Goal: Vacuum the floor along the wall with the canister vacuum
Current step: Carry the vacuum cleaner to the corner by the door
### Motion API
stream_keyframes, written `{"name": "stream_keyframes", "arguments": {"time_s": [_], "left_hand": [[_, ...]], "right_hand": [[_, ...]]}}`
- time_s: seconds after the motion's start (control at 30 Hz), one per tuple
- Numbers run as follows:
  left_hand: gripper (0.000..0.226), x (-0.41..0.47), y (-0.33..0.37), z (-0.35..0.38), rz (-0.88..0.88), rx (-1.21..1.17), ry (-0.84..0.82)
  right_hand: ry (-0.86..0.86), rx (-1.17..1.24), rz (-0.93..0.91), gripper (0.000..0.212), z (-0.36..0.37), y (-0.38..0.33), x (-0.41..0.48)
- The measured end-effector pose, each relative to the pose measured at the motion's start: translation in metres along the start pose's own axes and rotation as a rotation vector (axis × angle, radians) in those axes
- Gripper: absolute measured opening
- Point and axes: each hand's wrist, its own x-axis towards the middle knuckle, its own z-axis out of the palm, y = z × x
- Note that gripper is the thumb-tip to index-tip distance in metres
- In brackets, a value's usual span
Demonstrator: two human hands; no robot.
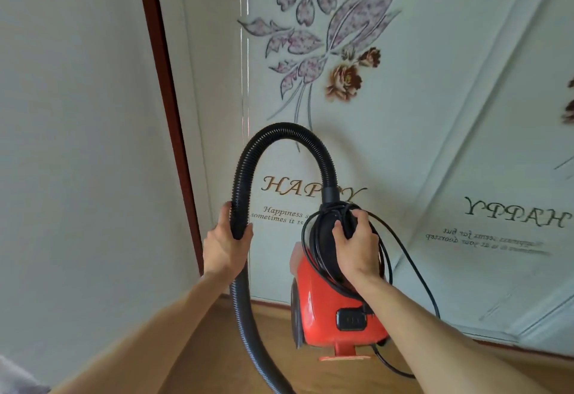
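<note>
Pale wall (435, 83) panels with printed flowers meet a wooden floor (217, 347) in front of the person. The left hand (226, 244) is clamped around the black hose (279, 132). The right hand (354, 247) is curled on the top handle of the red canister vacuum (326, 306), close to the foot of the wall. The cord (416, 266) is wound around that handle, so I judge cleaning has not begun; unwinding and plugging in remain. Its hanging loop could catch. The nozzle is out of view. A dark red door frame (164, 83) stands at the left.

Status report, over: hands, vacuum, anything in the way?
Left hand gripping black hose. Right hand gripping top of red canister vacuum, hose end up, by wall. Power cord wound round it, loose loop hanging right.
</note>
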Motion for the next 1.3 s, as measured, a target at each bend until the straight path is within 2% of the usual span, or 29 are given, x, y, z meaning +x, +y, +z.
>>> {"name": "stream_keyframes", "arguments": {"time_s": [0.4, 0.77, 1.0, 1.3], "left_hand": [[0.041, -0.053, 0.185, 0.043, 0.209, -0.01, -0.061], [0.041, -0.075, 0.337, 0.087, 0.351, -0.127, -0.239], [0.04, -0.077, 0.395, 0.119, 0.437, -0.179, -0.372], [0.05, -0.034, 0.443, 0.181, 0.571, -0.245, -0.547]], "right_hand": [[0.225, -0.047, 0.043, 0.027, -0.216, 0.005, -0.017], [0.487, -0.177, 0.069, 0.037, -0.382, 0.001, -0.02], [0.636, -0.28, 0.146, 0.039, -0.436, 0.006, -0.017], [0.783, -0.333, 0.27, 0.037, -0.454, 0.013, 0.012]]}}
